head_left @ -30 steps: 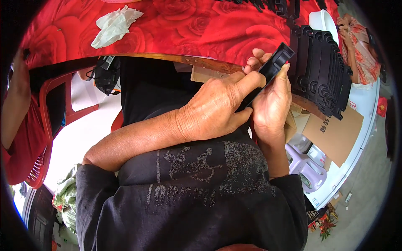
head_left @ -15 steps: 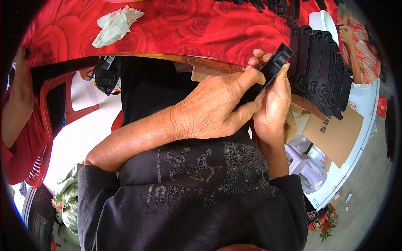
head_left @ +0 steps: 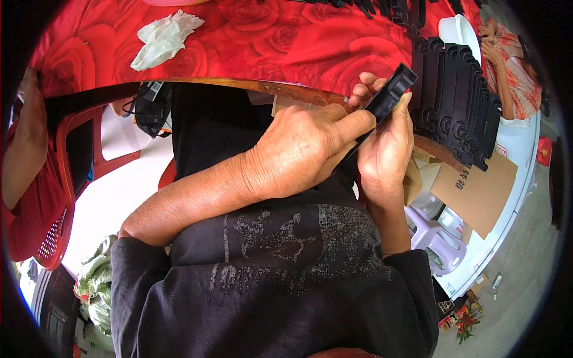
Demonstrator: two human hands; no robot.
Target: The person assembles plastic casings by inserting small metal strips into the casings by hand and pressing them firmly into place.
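A long black plastic strip (head_left: 391, 92) slants between my hands, at the front edge of the table. My right hand (head_left: 385, 146) holds it from beneath and the right, thumb along its near side and fingertips showing beyond it. Across its lower part lies my left hand (head_left: 307, 146), closed, with thumb and forefinger pressed to the strip. The strip's lower end is partly hidden behind my left hand. Just right of my hands, a row of similar black plastic strips (head_left: 453, 95) stands stacked side by side on the table.
A red rose-patterned cloth covers the table (head_left: 239, 36). On it lie a crumpled white tissue (head_left: 164, 39) and a white bowl (head_left: 458, 30). A red plastic chair (head_left: 77, 137) with a seated person is at left. Cardboard (head_left: 477, 191) and a lilac stool (head_left: 439, 238) sit at right. Another person's hands (head_left: 492, 45) show at far right.
My left hand has shifted slightly; its thumb, stretched toward my right palm before, is now tucked out of sight. More of the strip shows below my left fingers. My right hand stays almost still.
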